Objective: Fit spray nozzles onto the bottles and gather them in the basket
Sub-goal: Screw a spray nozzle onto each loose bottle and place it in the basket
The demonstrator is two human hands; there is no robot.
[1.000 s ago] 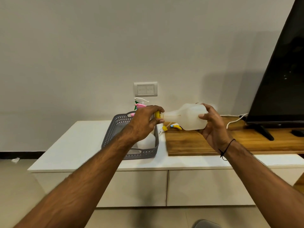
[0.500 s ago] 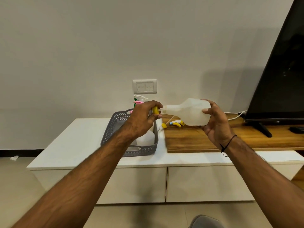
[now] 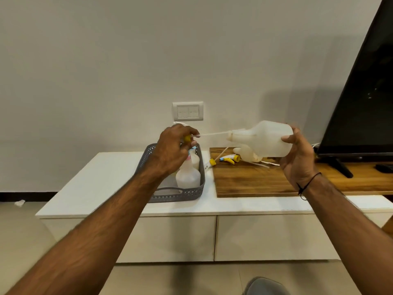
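No writing or brand can be read on anything here; the bottles are plain, without labels. Behind the hands, a white wall switch plate point(image 3: 187, 111) sits on the far wall, and a dark television point(image 3: 365, 99) stands at the right on a wooden board point(image 3: 244, 179) that lies on the white surface point(image 3: 102, 177). On the board, beyond the held bottle, lie loose spray nozzles point(image 3: 228, 159) in yellow, blue and white with thin white tubes, and another pale bottle point(image 3: 247, 153) lies partly hidden behind the held one. The right hand point(image 3: 297, 158) has its grip clamped round the base end of a translucent white bottle point(image 3: 268, 138), held on its side in the air above the board, neck pointing left. The left hand point(image 3: 172, 150) pinches a yellow nozzle point(image 3: 187, 138), its grip closed on it, above the grey basket point(image 3: 187, 194); the nozzle's thin white dip tube point(image 3: 212, 134) spans the gap to the bottle's neck, its far end at or inside the mouth. The left hand and forearm cover part of the basket, which stands on the surface left of the board and holds upright white bottles point(image 3: 188, 175) with fitted nozzles, partly hidden
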